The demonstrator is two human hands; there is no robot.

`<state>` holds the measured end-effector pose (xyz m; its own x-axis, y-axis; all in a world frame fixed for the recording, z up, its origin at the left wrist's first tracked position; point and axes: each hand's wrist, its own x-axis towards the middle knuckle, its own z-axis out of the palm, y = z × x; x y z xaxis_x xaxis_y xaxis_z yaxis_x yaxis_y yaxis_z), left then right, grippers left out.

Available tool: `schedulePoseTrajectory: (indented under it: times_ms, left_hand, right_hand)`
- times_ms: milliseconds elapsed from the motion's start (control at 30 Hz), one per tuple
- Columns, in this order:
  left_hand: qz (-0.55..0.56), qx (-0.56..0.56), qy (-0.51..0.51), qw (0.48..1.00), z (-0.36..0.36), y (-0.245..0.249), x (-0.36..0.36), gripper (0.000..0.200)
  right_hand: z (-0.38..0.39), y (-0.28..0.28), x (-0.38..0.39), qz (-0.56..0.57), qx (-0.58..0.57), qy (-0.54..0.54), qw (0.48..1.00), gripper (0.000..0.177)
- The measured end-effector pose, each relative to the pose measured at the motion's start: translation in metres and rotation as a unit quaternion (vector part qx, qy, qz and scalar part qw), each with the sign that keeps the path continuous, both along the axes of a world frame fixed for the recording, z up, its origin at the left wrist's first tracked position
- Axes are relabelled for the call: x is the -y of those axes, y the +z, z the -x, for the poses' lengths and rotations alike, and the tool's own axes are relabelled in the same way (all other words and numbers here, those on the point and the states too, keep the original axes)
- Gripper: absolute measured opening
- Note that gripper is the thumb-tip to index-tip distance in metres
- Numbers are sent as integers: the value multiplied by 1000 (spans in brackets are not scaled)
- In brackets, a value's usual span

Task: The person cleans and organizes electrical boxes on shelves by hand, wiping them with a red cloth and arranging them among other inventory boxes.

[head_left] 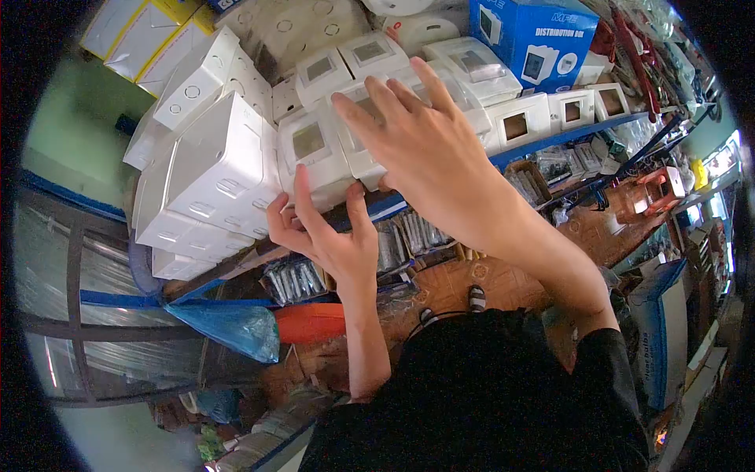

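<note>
White plastic boxes with small windows stand in a row on the shelf. My left hand (334, 236) is at the front of a white windowed box (307, 141), its fingers apart and its fingertips at the box's lower front part. Over the neighbouring white boxes lies my right hand (429, 145), palm down with the fingers spread; its palm side is hidden. Behind the fingers are two more windowed boxes (318, 69). Stacked plain white boxes (216, 169) stand to the left of my left hand.
A blue distribution box carton (535, 43) stands at the back right, near small windowed boxes (519, 122). The shelf has a blue edge (562, 135). Below are packed trays (295, 282), a red basin (311, 322) and a blue bag (236, 326).
</note>
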<state>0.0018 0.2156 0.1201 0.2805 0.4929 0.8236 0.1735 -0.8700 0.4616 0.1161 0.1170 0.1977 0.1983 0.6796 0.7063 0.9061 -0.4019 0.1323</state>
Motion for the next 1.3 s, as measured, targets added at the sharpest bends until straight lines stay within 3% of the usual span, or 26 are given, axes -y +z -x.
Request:
schedulePoseTrajectory:
  times_ms: [233,333,467,567,667,733,833,867,900,933,967,1000,1033,1067,1133,1167,1233,1300]
  left_hand:
    - [1,-5,3,1000,2,-5,-1,63]
    - [-11,-2,11,1000,1,-8,-3,61]
    - [-73,-2,39,997,0,-11,-3,60]
    - [-119,-5,47,992,-1,-21,-15,56]
    - [-193,30,49,980,-3,-30,-19,55]
    - [-216,30,60,974,0,-34,-21,52]
    - [-228,3,70,971,10,-38,-19,44]
    - [-226,38,53,972,11,-43,-21,38]
    - [-224,71,39,971,12,-49,-23,33]
    - [-215,95,2,972,16,-59,-23,28]
    - [-208,119,-29,970,20,-73,-22,23]
    - [-204,140,-53,967,26,-87,-21,19]
    - [-181,95,-69,976,35,-108,-14,13]
    - [-169,57,-122,976,41,-122,0,10]
    - [-123,-54,-274,952,53,-140,29,16]
    - [-91,-154,-333,926,60,-145,45,23]
    - [88,-406,-388,823,65,-161,75,27]
    - [216,-499,-428,722,84,-207,84,32]
  right_hand:
    - [4,2,4,7,1,-30,1000,57]
    - [6,5,7,21,-60,-23,998,80]
    - [14,-7,8,-44,-53,-19,997,77]
    - [36,-4,30,-96,-29,-16,995,61]
    - [69,-24,66,-197,-110,21,974,64]
    - [82,-77,101,-165,-155,55,972,49]
    - [101,-186,167,15,-353,19,935,47]
    - [114,-201,195,52,-414,-67,906,47]
    - [126,-280,230,81,-409,-140,898,46]
    - [137,-308,264,121,-532,-200,814,52]
    - [152,-318,295,148,-581,-262,756,45]
    - [177,-411,353,166,-551,-298,761,35]
    - [187,-415,372,131,-676,-358,631,47]
    - [197,-392,383,109,-719,-389,566,53]
    - [295,-595,509,21,-667,-380,640,61]
    - [311,-591,532,22,-712,-413,567,61]
    - [322,-567,548,18,-763,-461,452,62]
    - [316,-560,563,-3,-791,-466,395,62]
